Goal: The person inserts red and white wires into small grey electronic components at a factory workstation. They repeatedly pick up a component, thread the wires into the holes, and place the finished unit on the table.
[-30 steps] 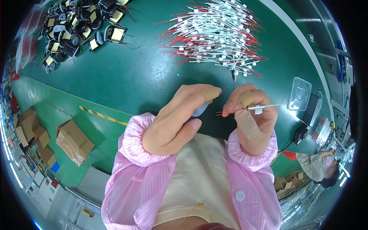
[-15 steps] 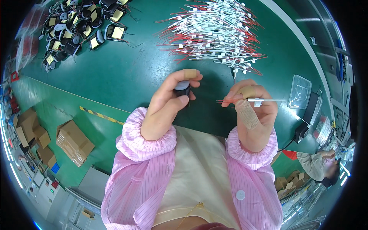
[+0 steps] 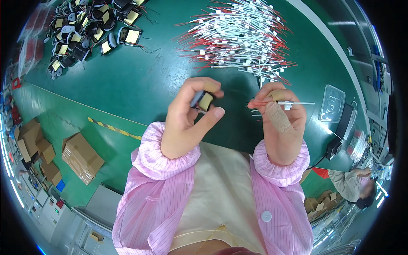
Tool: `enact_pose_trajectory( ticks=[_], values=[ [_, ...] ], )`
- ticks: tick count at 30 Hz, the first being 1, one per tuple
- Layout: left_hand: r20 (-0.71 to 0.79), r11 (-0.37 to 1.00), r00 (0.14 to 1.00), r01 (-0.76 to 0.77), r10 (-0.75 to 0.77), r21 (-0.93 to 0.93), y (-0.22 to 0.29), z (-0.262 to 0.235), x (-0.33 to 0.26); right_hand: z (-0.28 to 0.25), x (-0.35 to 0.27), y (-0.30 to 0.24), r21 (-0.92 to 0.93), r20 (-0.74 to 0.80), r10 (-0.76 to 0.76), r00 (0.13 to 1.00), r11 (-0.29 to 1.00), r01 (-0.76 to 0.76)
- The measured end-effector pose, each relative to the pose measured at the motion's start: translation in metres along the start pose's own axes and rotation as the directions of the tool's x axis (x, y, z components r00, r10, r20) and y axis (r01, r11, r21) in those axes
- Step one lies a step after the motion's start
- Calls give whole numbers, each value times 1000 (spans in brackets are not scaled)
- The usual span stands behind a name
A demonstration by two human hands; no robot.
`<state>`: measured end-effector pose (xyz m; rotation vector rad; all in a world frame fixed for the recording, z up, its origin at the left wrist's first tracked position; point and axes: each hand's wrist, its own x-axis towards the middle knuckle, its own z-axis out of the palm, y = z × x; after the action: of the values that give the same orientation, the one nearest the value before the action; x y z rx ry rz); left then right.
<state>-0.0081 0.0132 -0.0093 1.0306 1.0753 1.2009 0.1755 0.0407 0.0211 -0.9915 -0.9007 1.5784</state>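
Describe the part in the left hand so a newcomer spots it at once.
On the green table, a pile of dark parts lies at the far left. Toward the picture's middle, the left hand holds a similar part with a pale yellow pad. Unlike those piled up, this one is alone, in that hand's grasp.

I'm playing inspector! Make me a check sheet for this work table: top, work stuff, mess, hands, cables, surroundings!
Surface: green tabletop, glossy.
Job's things: yellow-padded black part; at least one red-and-white wire.
Clutter: heap of black parts, upper left; wire pile, top middle; clear plastic box, right.
Hands: left hand curled around the yellow-padded black part; right hand pinching the red-and-white wire.
Cables: black cable near the tabletop's right edge.
Surroundings: cardboard boxes on the green floor, left; another person, far right.
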Motion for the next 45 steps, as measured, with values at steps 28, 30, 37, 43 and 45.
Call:
enact_pose_trajectory(
  ticks=[28, 30, 37, 43, 45],
  values=[
    [166, 879, 926, -375, 339, 295, 20, 3, -11, 17, -17, -18, -455, 270, -214, 939, 831, 321],
    [178, 874, 922, -384, 344, 299, 20, 3, -10, 18, -18, -18, -470, 268, -220, 938, 820, 327],
    [190, 845, 893, -448, 408, 291, 16, 2, -9, 20, -18, -21, -530, 284, -226, 932, 773, 349],
    [202, 845, 905, -423, 375, 327, 20, 1, -11, 25, -18, -22, -594, 318, -276, 907, 688, 417],
    [197, 832, 891, -452, 408, 321, 17, 0, -10, 26, -18, -22, -596, 325, -271, 906, 685, 419]
  ],
)
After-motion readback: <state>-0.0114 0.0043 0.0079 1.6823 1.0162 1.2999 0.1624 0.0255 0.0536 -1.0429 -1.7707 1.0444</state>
